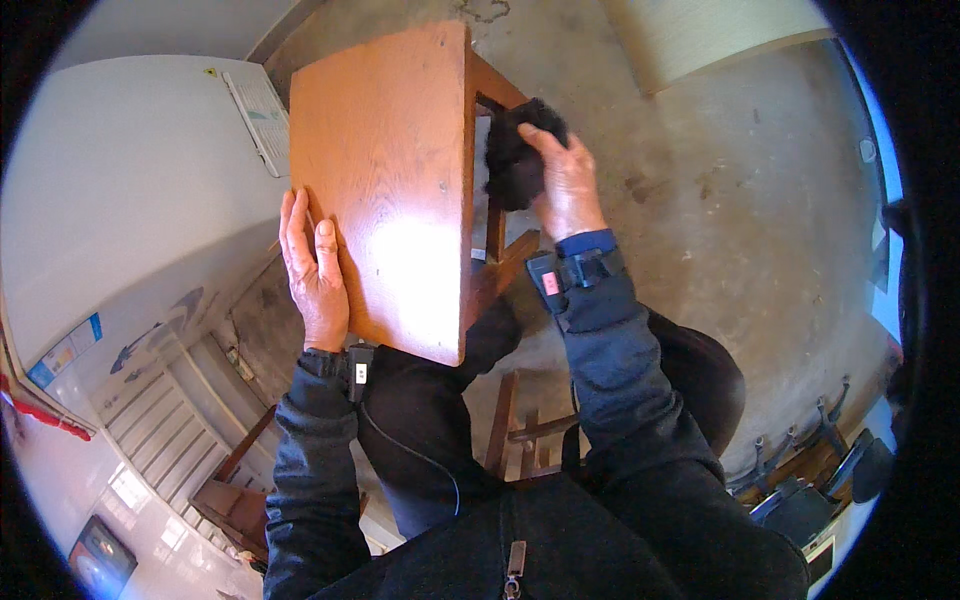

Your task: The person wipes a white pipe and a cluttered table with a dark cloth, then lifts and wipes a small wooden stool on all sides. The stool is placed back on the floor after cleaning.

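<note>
A small piece of wooden furniture, likely a stool, stands before me with its varnished brown top (375,165) facing the camera. Bright light glares off the lower part of that top. My left hand (311,281) rests along its left edge, fingers extended and thumb apart. On the opposite side, my right hand (566,176) grips a bunched, fuzzy black cloth (517,161). The cloth lies beside the wooden frame (501,79) under the top and covers part of it. My right fingertips are partly hidden by the cloth.
A large white appliance (135,142) with a vent grille (251,112) stands close on the left. Concrete floor (720,202) stretches to the right. Dark chairs (810,495) are at lower right. More wooden furniture (525,427) shows between my legs.
</note>
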`<act>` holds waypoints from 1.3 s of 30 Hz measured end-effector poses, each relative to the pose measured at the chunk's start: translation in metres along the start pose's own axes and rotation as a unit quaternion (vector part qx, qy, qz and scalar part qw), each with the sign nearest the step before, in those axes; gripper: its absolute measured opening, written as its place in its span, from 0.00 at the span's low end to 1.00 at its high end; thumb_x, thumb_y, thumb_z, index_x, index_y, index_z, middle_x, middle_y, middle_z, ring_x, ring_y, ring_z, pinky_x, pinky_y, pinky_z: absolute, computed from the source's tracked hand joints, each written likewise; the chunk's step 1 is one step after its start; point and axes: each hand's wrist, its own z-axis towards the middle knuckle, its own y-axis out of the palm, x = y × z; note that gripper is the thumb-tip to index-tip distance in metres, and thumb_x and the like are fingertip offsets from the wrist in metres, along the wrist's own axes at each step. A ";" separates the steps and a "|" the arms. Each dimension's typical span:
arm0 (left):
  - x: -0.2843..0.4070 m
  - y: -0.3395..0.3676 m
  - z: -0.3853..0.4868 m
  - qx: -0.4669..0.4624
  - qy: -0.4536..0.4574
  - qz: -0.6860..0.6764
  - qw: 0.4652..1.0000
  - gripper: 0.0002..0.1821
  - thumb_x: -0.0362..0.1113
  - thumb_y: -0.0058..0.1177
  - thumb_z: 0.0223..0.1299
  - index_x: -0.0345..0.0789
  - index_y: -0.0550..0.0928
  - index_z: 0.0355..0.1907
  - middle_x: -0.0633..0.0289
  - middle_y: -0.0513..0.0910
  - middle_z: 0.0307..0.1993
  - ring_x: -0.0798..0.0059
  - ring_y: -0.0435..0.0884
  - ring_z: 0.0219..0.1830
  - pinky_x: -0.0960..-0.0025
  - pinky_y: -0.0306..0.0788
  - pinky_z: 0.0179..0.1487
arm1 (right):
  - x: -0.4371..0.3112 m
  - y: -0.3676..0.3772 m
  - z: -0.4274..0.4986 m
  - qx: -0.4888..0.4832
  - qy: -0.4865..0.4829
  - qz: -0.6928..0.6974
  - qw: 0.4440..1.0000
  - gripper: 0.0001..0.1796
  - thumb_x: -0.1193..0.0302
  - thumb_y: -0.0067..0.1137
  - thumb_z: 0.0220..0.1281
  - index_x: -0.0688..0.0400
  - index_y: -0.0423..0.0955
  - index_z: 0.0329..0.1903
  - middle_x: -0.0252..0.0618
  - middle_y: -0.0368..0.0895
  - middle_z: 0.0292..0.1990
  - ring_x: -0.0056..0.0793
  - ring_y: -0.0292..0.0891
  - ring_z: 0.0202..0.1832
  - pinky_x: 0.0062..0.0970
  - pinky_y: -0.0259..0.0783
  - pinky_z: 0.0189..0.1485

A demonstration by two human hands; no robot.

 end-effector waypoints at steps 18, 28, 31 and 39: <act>-0.005 0.003 -0.003 0.012 0.024 0.020 0.999 0.29 0.51 0.47 0.92 0.43 0.74 0.85 0.53 0.67 0.87 0.53 0.66 0.87 0.54 0.60 0.89 | -0.004 0.021 -0.027 -0.062 -0.015 0.074 0.995 0.23 0.78 0.73 0.69 0.57 0.84 0.65 0.39 0.92 0.57 0.36 0.89 0.57 0.40 0.84 0.63; 0.006 0.012 -0.010 0.040 0.041 0.070 0.996 0.29 0.51 0.53 0.89 0.44 0.75 0.84 0.57 0.70 0.86 0.51 0.71 0.84 0.52 0.67 0.85 | -0.056 -0.031 -0.074 0.063 -0.006 0.010 0.998 0.15 0.70 0.69 0.69 0.59 0.85 0.55 0.42 0.94 0.50 0.37 0.92 0.48 0.39 0.88 0.54; 0.017 0.019 -0.017 0.055 0.039 0.097 0.993 0.29 0.51 0.56 0.87 0.47 0.76 0.83 0.61 0.70 0.86 0.52 0.74 0.82 0.50 0.70 0.82 | -0.052 -0.024 -0.106 0.029 -0.005 -0.053 0.998 0.14 0.67 0.71 0.69 0.60 0.87 0.53 0.36 0.92 0.46 0.29 0.89 0.46 0.33 0.86 0.53; 0.051 0.033 -0.032 0.033 0.018 0.091 0.995 0.31 0.52 0.56 0.86 0.49 0.74 0.84 0.64 0.67 0.88 0.48 0.73 0.81 0.44 0.69 0.81 | -0.050 -0.033 -0.162 -0.053 -0.018 -0.282 0.958 0.21 0.61 0.78 0.68 0.61 0.88 0.55 0.32 0.89 0.42 0.23 0.84 0.43 0.29 0.81 0.49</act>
